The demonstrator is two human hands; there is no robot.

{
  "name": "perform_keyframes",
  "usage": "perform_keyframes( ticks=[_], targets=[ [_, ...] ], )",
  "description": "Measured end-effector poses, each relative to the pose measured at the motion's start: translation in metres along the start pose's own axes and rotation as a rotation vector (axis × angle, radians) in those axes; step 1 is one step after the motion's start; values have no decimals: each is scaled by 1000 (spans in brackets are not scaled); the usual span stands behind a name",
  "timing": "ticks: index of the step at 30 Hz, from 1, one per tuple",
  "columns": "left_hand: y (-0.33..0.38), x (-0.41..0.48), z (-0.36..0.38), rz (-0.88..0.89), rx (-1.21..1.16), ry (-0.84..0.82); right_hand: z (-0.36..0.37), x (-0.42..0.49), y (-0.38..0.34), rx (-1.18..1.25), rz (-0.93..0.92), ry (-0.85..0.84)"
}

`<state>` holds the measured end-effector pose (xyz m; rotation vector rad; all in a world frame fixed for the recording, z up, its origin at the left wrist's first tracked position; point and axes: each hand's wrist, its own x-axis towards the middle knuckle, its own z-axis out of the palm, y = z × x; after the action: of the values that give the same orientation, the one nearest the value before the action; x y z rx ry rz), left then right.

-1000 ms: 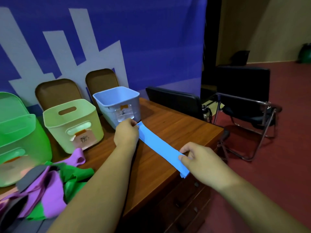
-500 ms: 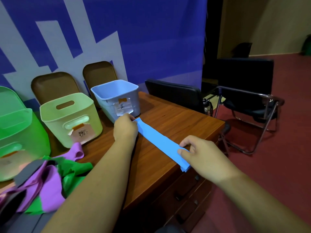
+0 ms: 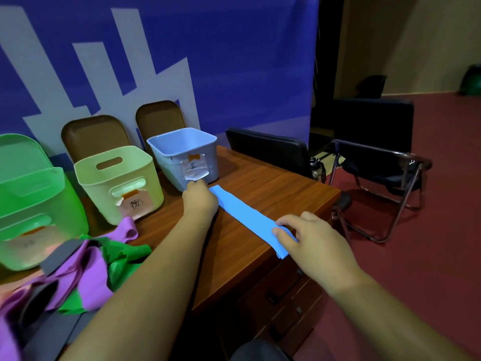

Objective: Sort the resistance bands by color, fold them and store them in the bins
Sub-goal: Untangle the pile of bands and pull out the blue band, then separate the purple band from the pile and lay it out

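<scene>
A blue resistance band (image 3: 247, 214) lies stretched flat and diagonal on the wooden table (image 3: 273, 186). My left hand (image 3: 199, 200) grips its far end just in front of the blue bin (image 3: 186, 155). My right hand (image 3: 309, 238) pinches its near end at the table's front edge. A pale yellow-green bin (image 3: 117, 183) and a bright green bin (image 3: 31, 199) stand left of the blue one. A pile of purple, green and grey bands (image 3: 73, 272) lies at the lower left.
Brown lids (image 3: 156, 118) lean on the blue banner behind the bins. A black chair back (image 3: 265, 149) stands past the table's far edge, and a black folding chair (image 3: 377, 152) sits on the red floor to the right. Drawers lie under the table front.
Both hands keep holding the blue band in the same place; the right hand's fingers have shifted slightly on the near end. The view has moved a little.
</scene>
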<state>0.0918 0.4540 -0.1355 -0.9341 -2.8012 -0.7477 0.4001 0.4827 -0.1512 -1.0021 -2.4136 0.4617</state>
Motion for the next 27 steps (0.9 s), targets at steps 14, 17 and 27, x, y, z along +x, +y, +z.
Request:
perform_keyframes(
  ticks=[14, 17, 27],
  targets=[
    [-38, -108, -150, 123, -230, -329, 1, -20, -96, 176, -112, 44],
    [-83, -144, -198, 147, -213, -250, 13, -31, -135, 221, -199, -21],
    [-258, -213, -283, 47, -74, 128, 51, -68, -265, 229, -516, -197]
  ],
)
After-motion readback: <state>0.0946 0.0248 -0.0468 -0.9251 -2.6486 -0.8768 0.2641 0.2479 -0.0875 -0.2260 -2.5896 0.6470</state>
